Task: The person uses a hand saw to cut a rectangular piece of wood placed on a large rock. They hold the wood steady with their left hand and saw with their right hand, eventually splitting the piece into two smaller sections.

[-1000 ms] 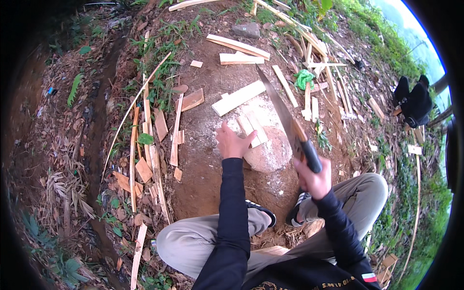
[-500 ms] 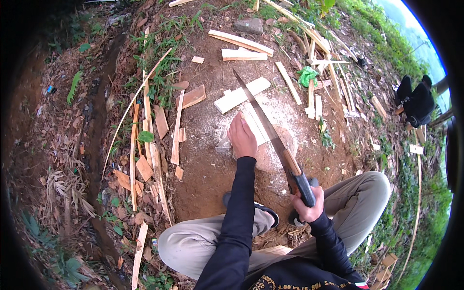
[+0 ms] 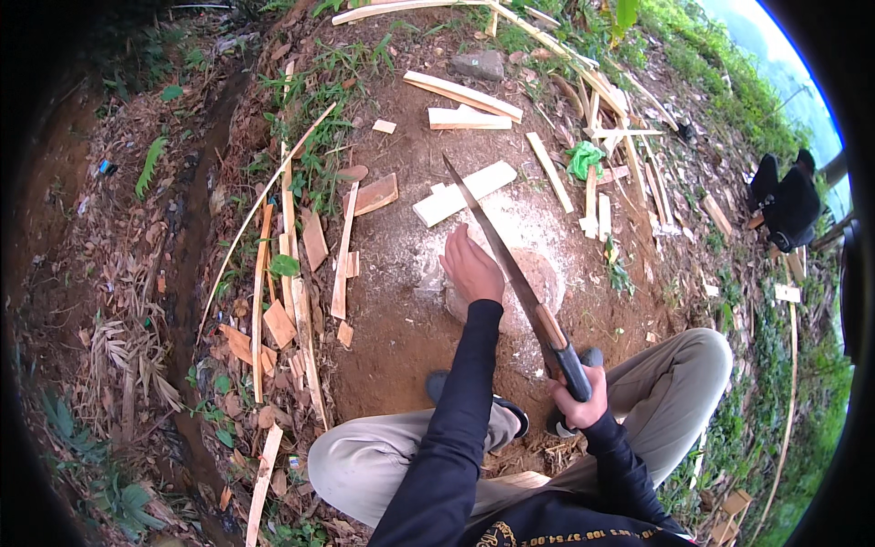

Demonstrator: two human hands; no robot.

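Head view: handsaw (image 3: 517,276) clasped in right hand (image 3: 583,399), left hand (image 3: 472,266) placed beside the blade.
The right fingers are closed around the dark grip, presumably for control from the handle end; the blade is slanted up-left above the rounded block (image 3: 547,272) and across the line of sight to the pale board (image 3: 467,193); contact cannot be told. The left fingers are extended, close together, over the block, perhaps for steadying; whether anything is clamped beneath cannot be told. White dust (image 3: 529,217) is scattered around.
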